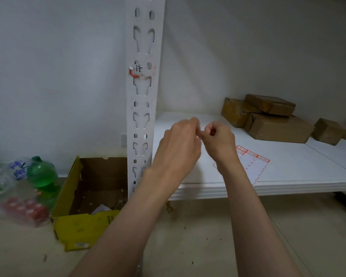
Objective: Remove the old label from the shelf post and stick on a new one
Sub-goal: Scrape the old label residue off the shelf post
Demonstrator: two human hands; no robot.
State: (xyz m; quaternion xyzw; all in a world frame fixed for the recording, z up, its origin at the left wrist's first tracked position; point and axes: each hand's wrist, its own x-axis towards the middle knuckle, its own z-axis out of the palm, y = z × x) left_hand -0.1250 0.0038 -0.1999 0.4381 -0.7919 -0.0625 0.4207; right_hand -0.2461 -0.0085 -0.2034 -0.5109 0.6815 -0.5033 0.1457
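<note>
A white slotted shelf post stands upright in the middle. On it sits a torn remnant of the old label, red-edged with black handwriting, only its left part left. My left hand and my right hand meet in front of the shelf, below and to the right of the label, fingertips curled together. Whatever they pinch between them is too small to see. A sheet of red-bordered new labels lies on the white shelf board, partly hidden by my right wrist.
Several brown cardboard parcels are stacked at the back right of the shelf. A yellow open carton stands on the floor left of the post, with green bottles in a plastic bag beside it.
</note>
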